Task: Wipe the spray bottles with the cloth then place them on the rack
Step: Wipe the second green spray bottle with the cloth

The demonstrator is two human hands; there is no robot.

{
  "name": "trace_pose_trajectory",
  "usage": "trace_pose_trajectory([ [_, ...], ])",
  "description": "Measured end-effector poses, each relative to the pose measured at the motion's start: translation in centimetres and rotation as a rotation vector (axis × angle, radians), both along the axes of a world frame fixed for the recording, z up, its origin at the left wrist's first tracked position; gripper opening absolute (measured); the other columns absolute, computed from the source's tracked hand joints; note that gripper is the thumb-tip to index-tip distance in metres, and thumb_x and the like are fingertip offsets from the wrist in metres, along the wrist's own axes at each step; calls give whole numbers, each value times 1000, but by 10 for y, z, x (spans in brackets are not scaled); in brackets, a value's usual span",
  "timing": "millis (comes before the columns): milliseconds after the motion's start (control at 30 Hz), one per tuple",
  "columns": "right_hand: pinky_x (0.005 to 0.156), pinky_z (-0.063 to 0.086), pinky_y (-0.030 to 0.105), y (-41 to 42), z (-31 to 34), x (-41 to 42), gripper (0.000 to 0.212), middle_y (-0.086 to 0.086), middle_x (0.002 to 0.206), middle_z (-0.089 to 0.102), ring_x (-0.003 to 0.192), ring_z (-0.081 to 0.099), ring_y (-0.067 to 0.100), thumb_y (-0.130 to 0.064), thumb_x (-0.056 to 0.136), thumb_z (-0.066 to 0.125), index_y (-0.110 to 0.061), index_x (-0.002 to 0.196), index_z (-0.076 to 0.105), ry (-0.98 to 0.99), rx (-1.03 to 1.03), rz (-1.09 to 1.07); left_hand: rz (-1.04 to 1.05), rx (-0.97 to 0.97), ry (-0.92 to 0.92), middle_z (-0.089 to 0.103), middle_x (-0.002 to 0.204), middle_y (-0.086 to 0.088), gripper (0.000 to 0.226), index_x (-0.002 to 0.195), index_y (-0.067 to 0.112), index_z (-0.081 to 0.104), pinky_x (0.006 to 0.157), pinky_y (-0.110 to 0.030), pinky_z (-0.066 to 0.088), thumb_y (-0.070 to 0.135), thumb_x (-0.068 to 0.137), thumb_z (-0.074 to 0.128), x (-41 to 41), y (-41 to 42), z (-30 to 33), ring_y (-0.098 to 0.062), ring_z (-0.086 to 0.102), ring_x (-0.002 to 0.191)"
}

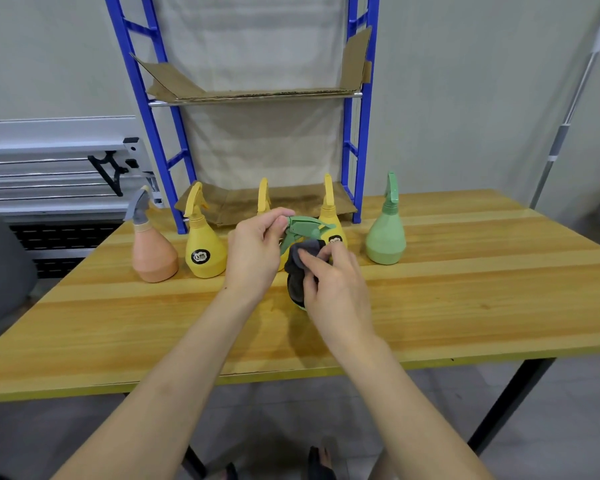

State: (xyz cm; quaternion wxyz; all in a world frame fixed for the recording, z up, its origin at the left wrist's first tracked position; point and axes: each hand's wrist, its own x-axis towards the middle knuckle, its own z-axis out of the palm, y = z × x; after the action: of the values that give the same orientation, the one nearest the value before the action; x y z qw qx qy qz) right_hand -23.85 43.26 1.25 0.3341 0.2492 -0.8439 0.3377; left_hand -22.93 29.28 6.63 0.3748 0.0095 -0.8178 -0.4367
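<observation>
My left hand point(257, 251) grips the green trigger head of a green spray bottle point(307, 227) held above the wooden table point(465, 306). My right hand point(333, 282) presses a dark grey cloth point(300, 268) around that bottle's body, which is almost all hidden. Along the table's back stand a pink bottle with a grey head point(151, 251), a yellow bottle point(203, 245), two more yellow bottles partly hidden behind my hands point(264, 199) point(329, 209), and a second green bottle point(386, 233).
A blue metal rack point(355, 133) stands behind the table, with cardboard-lined shelves at table height point(291, 199) and higher up point(257, 93). A grey chair point(0, 271) sits at the left. Black table legs and my feet show below.
</observation>
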Motion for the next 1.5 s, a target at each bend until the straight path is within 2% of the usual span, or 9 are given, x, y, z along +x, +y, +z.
trace_pose_trajectory([
  [200, 66, 52, 35, 12, 24, 6, 27, 1, 102, 54, 92, 57, 21, -15, 97, 63, -17, 122, 73, 126, -184, 38, 15, 19, 18, 73, 92, 12, 22, 111, 25, 75, 79, -36, 57, 22, 105, 53, 5, 4, -1, -8, 67, 85],
  [333, 66, 54, 41, 5, 25, -9, 30, 3, 101, 54, 92, 55, 23, -14, 96, 62, -15, 124, 72, 104, -119, 31, 20, -20, 19, 69, 82, 17, 24, 107, 26, 74, 70, -29, 52, 20, 106, 51, 4, 6, 0, -6, 63, 78],
  [600, 78, 55, 42, 4, -12, 8, 31, -1, 99, 49, 93, 56, 22, -12, 94, 65, -18, 123, 73, -89, -108, 76, 43, -40, 32, 67, 79, 10, 25, 109, 25, 71, 64, -34, 47, 24, 107, 47, -1, 7, -7, -10, 55, 70],
  [700, 80, 55, 39, 12, -6, 9, 30, 0, 103, 53, 94, 58, 21, -13, 97, 64, -16, 125, 72, -24, -210, 68, 61, -70, 28, 63, 72, 13, 24, 110, 26, 71, 59, -29, 40, 25, 107, 47, 1, 7, -4, -6, 52, 63],
  [800, 81, 53, 35, 16, 9, 0, 29, 2, 105, 55, 95, 59, 23, -13, 98, 63, -14, 126, 71, 56, -290, 56, 69, -76, 27, 66, 77, 10, 25, 111, 26, 72, 61, -34, 46, 25, 107, 47, 1, 7, -4, -10, 56, 67],
  [967, 79, 55, 43, 11, 6, -9, 31, -1, 105, 55, 93, 59, 23, -15, 101, 58, -15, 130, 69, -26, -229, 69, 48, -91, 2, 68, 79, 2, 25, 106, 25, 72, 69, -42, 53, 24, 107, 47, -1, 4, 0, -18, 61, 74],
  [1200, 79, 56, 39, 29, -4, -4, 28, -1, 99, 56, 87, 59, 16, -11, 97, 63, -12, 123, 73, -119, -184, 66, 51, -104, -4, 69, 78, 1, 26, 105, 27, 72, 67, -42, 53, 26, 108, 46, -2, 5, 0, -19, 62, 73],
  [1400, 82, 52, 34, 25, 47, -2, 29, 3, 106, 56, 95, 58, 23, -14, 100, 60, -14, 126, 71, 104, -282, 70, 55, -102, 15, 62, 72, 14, 25, 110, 25, 73, 61, -32, 44, 26, 107, 48, -3, 5, -1, -8, 53, 65],
  [1500, 77, 54, 40, 16, 62, -11, 27, 4, 103, 52, 94, 55, 25, -15, 100, 58, -17, 121, 73, 61, -102, 20, 43, -72, 12, 63, 75, 18, 24, 111, 24, 74, 67, -32, 49, 24, 106, 51, -5, 3, -2, -9, 58, 72],
])
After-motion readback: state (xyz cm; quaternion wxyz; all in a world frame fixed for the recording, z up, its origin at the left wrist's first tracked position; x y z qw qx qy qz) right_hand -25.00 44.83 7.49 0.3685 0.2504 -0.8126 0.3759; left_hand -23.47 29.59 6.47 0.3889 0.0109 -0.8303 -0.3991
